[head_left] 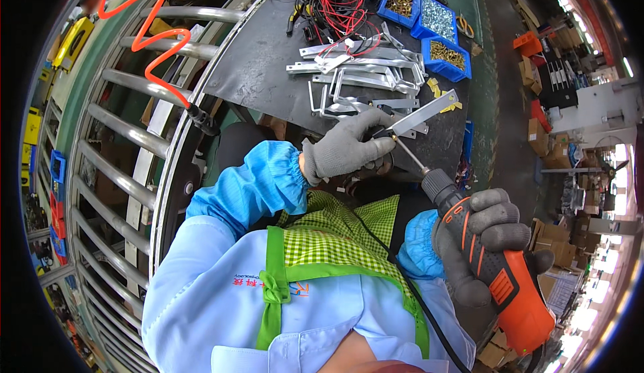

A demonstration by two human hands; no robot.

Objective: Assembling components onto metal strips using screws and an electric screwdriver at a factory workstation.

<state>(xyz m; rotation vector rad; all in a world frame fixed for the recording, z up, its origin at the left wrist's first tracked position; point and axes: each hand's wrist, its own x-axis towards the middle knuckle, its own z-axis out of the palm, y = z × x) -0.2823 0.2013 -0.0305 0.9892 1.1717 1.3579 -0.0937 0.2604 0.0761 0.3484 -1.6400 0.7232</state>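
My left hand (343, 146), in a grey knitted glove, pinches a flat silver metal bracket (426, 112) near its lower end. A small black part (384, 133) shows beside the fingertips; its kind is partly hidden. My right hand (495, 224), also gloved, is wrapped round an orange and black corded power drill (526, 306). From the drill's black chuck (439, 186) a long thin bit (411, 153) reaches up to the bracket's lower end. A small brass-coloured screw (394, 138) sits at the bit's tip, against or very close to the bracket.
Several silver brackets (365, 74) lie piled on the dark tabletop (251, 71). Beyond them is a tangle of red and black wires (329, 4). Blue bins (451, 72) of screws stand at the far right. Left is a metal roller conveyor (127, 131) with a coiled orange air hose (151, 71).
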